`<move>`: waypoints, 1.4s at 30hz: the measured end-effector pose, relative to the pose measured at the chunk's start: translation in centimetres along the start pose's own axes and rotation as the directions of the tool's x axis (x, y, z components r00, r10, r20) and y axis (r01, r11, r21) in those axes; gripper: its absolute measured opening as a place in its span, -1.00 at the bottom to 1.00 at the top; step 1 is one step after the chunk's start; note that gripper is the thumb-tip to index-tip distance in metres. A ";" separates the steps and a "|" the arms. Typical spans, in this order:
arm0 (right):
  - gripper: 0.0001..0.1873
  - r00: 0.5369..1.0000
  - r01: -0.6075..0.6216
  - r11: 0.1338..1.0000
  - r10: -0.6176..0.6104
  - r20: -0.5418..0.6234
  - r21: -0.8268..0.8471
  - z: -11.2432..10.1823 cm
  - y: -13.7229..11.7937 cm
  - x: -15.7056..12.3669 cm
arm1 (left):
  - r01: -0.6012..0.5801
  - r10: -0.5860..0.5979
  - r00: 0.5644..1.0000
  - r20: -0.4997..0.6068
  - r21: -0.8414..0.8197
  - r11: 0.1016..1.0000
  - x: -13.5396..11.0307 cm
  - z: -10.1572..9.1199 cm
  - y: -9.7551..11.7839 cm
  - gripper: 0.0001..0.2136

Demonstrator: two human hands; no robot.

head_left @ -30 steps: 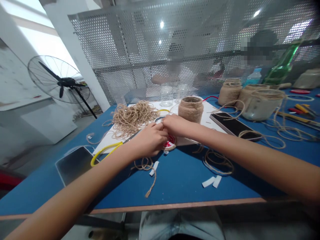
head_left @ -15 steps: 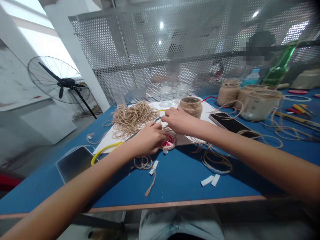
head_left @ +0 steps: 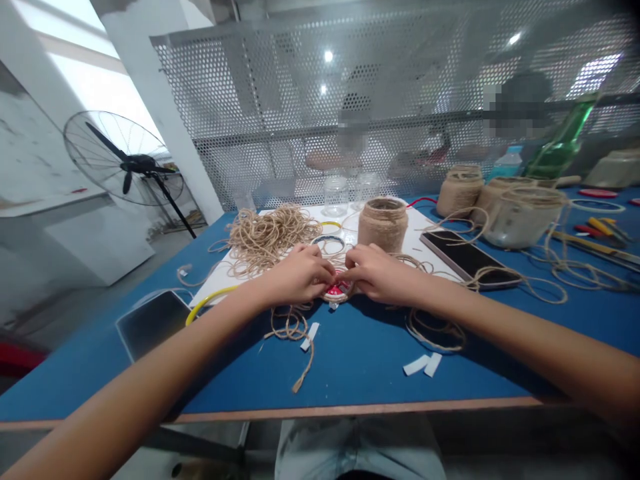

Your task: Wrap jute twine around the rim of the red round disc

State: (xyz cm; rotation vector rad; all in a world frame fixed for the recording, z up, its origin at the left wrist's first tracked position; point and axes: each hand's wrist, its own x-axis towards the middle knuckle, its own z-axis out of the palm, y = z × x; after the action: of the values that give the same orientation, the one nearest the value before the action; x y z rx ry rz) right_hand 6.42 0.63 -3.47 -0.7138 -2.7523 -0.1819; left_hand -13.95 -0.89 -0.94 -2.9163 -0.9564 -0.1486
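Note:
Side by side over the white sheet's near edge, my left hand (head_left: 305,275) and my right hand (head_left: 384,275) meet with fingertips pinched at a small red-and-white disc (head_left: 336,290) with a twine-coloured rim. Each hand is closed at one side of the disc; what exactly lies between the fingertips is hidden. A dark ring (head_left: 329,241) lies just beyond them. Upright behind my right hand is a twine-wrapped jar (head_left: 383,225). A loose heap of jute twine (head_left: 270,235) lies beyond my left hand.
Phones lie at right (head_left: 467,259) and left (head_left: 155,323). Paper strips (head_left: 415,364) and twine loops (head_left: 435,330) lie on the blue table (head_left: 350,380). Jars (head_left: 523,217), a green bottle (head_left: 560,150) and pliers (head_left: 603,227) stand or lie rightward. A perforated metal screen (head_left: 280,100) rises behind.
My right hand has come down and nearer, from in front of the wrapped jar to the right side of the disc. My left hand stays at the disc's left.

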 end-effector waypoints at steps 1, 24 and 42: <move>-0.75 1.000 0.007 1.000 -0.007 0.010 0.004 0.0 0.1 0.0 | 0.019 -0.019 1.000 -0.003 -0.015 1.000 -0.1 0.0 0.0 -0.81; -0.78 0.990 0.130 0.965 -0.114 0.081 -0.229 -0.7 -0.8 0.6 | 0.065 -0.033 0.993 -0.113 0.295 0.953 1.3 1.3 -2.2 -0.82; -0.78 0.988 0.142 0.970 -0.128 0.085 -0.195 -0.8 -0.7 1.1 | -0.139 0.146 0.989 0.020 0.473 0.870 1.2 -0.8 -4.1 -0.85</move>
State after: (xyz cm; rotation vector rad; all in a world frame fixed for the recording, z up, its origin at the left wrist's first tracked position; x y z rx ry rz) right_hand 5.38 0.33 -2.42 -0.5911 -2.8814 -0.4783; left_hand -15.50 3.00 0.10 -2.5093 -0.6531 0.0647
